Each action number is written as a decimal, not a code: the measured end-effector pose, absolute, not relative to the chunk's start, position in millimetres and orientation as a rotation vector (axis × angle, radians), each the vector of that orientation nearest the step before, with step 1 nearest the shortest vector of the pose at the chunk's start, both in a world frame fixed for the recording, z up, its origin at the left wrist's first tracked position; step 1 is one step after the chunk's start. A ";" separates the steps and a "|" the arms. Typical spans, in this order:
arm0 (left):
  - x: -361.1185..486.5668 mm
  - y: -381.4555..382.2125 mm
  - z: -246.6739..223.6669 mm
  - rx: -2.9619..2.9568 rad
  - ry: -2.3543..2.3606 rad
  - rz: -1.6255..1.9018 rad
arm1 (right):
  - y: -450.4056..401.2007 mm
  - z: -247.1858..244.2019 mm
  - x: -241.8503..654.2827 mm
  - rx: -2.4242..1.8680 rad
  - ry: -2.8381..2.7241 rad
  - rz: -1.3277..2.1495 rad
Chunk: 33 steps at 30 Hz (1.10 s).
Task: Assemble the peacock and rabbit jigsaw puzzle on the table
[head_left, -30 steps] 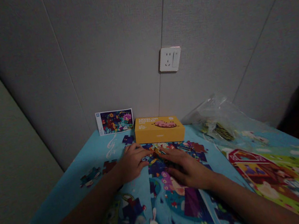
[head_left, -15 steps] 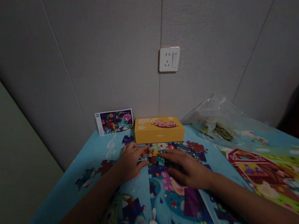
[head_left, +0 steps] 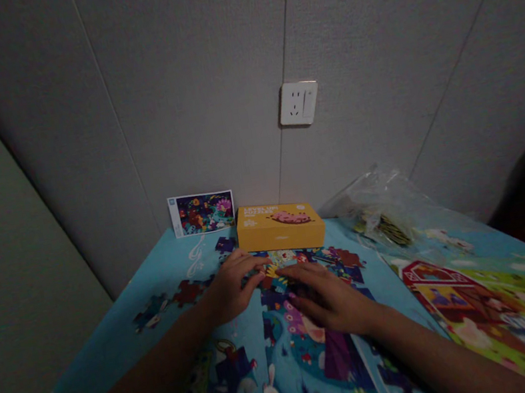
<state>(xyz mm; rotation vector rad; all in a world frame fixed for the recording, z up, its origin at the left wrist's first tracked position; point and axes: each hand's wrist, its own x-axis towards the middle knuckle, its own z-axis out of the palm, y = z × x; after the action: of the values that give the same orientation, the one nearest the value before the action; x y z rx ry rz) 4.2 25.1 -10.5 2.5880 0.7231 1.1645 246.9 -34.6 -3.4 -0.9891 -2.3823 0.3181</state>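
- Nearest: puzzle (head_left: 334,356) on the blue cloth (head_left: 102,353), between the forearms. Its near and middle parts read as one broad picture, rabbits and purple shapes; I judge much of it assembled (seams hard to see in this dimness).
- Pieces beside it, left: dark cluster (head_left: 236,369), apart from the main picture. Right: another dark strip (head_left: 396,379), near the edge.
- Farm picture (head_left: 506,309) lies flat to the right, looking whole; cannot tell whether it is cut into pieces.
- Left hand (head_left: 232,286): fingers bent, tips at the puzzle's upper left; cannot tell if a piece is pinched.
- Right hand (head_left: 328,296): loosely curved over the upper part, fingertips by a yellow patch; grip cannot be told.
- Outlying left: bluish pieces (head_left: 151,312), brown piece (head_left: 187,292). These look left to place.
- Far: dark piece (head_left: 224,244) beside the yellow box (head_left: 281,227); picture card (head_left: 202,214) upright; clear bag (head_left: 382,216) with greenish contents.
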 end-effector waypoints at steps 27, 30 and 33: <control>0.8 8.7 4.4 2.796 0.568 0.957 | -42.1 4.5 237.3 -1.174 -2.387 0.220; 1.5 8.8 2.7 2.793 0.598 0.906 | -42.0 4.5 237.9 -1.159 -2.393 0.231; 1.9 10.0 0.4 2.772 0.651 0.855 | -42.2 4.5 238.6 -1.166 -2.387 0.227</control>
<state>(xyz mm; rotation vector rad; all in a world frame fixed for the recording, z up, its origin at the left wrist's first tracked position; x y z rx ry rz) 1.9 10.0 0.4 2.7722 0.6514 0.8554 238.6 -42.2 4.5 -1.1662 -2.3867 0.2274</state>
